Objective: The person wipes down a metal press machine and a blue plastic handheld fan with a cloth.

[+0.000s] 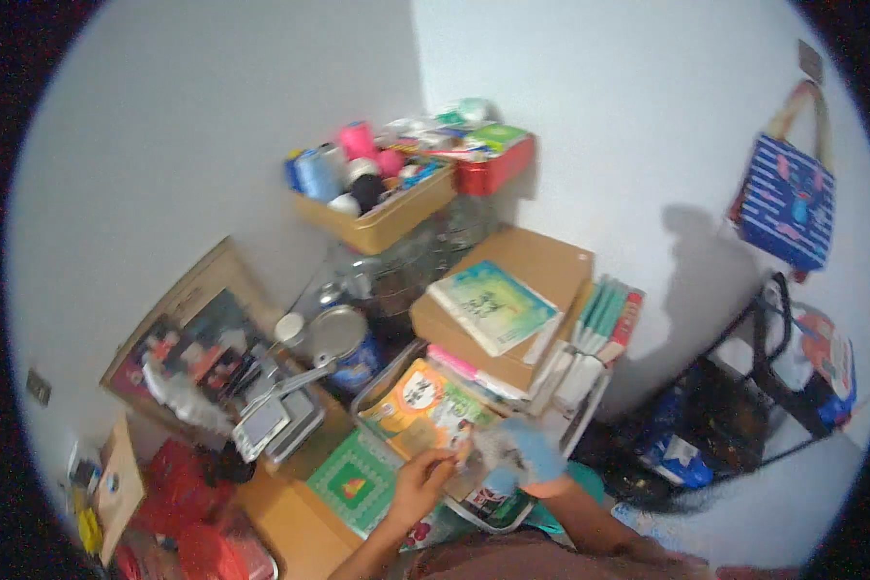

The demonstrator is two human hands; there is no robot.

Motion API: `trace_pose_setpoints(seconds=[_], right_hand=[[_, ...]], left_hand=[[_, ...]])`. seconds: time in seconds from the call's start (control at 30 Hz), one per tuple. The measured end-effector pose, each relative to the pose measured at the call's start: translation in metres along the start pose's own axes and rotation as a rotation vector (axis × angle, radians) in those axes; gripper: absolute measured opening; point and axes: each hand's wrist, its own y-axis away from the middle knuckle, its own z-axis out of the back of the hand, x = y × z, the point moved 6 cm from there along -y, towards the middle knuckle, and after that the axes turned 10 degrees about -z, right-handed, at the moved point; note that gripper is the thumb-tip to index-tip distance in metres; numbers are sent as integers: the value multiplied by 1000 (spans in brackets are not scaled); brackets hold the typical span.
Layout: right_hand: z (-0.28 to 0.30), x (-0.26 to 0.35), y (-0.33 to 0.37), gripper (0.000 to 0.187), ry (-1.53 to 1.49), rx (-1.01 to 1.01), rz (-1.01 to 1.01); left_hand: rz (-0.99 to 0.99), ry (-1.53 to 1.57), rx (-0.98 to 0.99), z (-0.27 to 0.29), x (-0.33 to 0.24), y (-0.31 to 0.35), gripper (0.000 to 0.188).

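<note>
My left hand (421, 486) is closed, its fingertips pinched together at the lower edge of an orange and green booklet (418, 404). Whatever lies between those fingertips is too small to make out. A light-blue and grey covering, either a glove or a cloth, wraps my right hand (530, 457); its fingers are blurred and mostly hidden. Both hands are over the near end of a light-rimmed tray (505, 528) full of books and papers. Left of my left hand lies a green booklet (355, 480) with a patterned border.
Behind the tray's near end, a yellow-green book (496, 307) rests on a brown cardboard box (541, 253). Upright books (609, 319) stand to its right. Further back is a tan box (377, 227) of thread spools. A blue tin (343, 346) and a framed picture (198, 333) stand left.
</note>
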Motion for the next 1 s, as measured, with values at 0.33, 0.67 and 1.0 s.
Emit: trace_pose_setpoints(seconds=[0.33, 0.67, 1.0], right_hand=[[-128, 2, -20, 31, 458, 113, 106], [-144, 56, 9, 21, 694, -329, 577], [-190, -26, 13, 16, 1, 13, -314]], left_hand=[[434, 708, -511, 10, 54, 53, 27], [192, 894, -307, 40, 40, 76, 48], [431, 267, -454, 92, 98, 90, 46]])
